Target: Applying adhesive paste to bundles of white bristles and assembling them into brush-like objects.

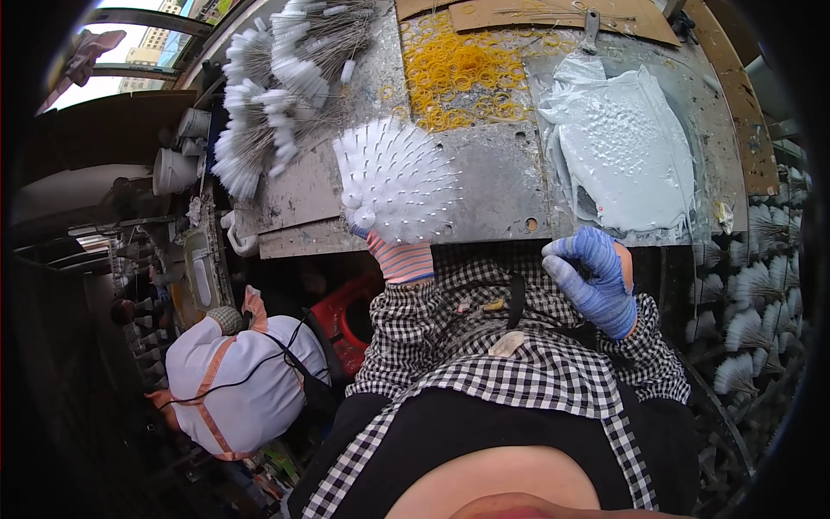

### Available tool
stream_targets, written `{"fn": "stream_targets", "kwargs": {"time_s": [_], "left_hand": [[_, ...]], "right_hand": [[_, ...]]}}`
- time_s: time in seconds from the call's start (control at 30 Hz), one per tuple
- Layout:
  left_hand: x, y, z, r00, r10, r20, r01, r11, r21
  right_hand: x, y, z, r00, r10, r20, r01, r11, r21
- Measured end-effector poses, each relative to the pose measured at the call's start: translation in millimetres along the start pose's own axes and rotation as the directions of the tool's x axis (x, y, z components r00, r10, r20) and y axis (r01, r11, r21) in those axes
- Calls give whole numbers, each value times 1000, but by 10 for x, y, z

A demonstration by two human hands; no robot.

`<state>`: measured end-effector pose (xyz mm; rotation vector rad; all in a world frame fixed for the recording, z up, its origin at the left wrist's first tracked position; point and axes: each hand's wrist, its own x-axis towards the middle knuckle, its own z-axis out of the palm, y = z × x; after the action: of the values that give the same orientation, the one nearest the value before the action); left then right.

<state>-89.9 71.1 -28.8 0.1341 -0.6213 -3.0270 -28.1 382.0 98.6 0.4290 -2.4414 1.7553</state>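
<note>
My left hand [401, 258], in a striped orange and blue glove, is closed around a fanned bundle of white-bristled wire brushes [399, 177]. Small tips stand out all over the bundle, and it hides most of my fingers. It sits over the front part of the metal-topped table. My right hand [595, 278], in a blue knit glove with whitish fingertips, is held just off the table's front edge. Its fingers are curled in toward the thumb, and nothing shows in them. Beyond it lies a thick pale grey-white paste [622, 143], spread on the table and dimpled in the middle.
Yellow rubber bands [467, 69] are scattered at the table's back middle. Loose white brushes [298, 60] are heaped at the back left. A scraper [590, 33] lies behind the paste. More brushes [748, 337] hang on racks at right. A person in white [251, 381] works at left.
</note>
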Motion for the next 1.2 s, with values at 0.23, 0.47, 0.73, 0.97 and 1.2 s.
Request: {"fn": "stream_targets", "kwargs": {"time_s": [0.23, 0.47, 0.73, 0.97, 1.2], "left_hand": [[40, 59, 410, 995, 59, -75, -50, 992, 117], [-2, 77, 476, 991, 12, -135, -4, 998, 62], [1, 156, 705, 970, 121, -209, -58, 957, 283], [217, 410, 646, 886, 357, -297, -194, 865, 463], [353, 416, 1116, 774, 629, 72, -498, 534, 683]], "right_hand": [[-36, -7, -17, 1000, 30, -3, -30, 1000, 4], [-49, 37, 15, 1000, -14, -14, 14, 1000, -1], [-56, 49, -4, 1000, 29, 5, -29, 1000, 12], [-33, 58, -6, 1000, -19, -8, 19, 1000, -17], [166, -89, -45, 998, -46, -38, 44, 998, -38]]}}
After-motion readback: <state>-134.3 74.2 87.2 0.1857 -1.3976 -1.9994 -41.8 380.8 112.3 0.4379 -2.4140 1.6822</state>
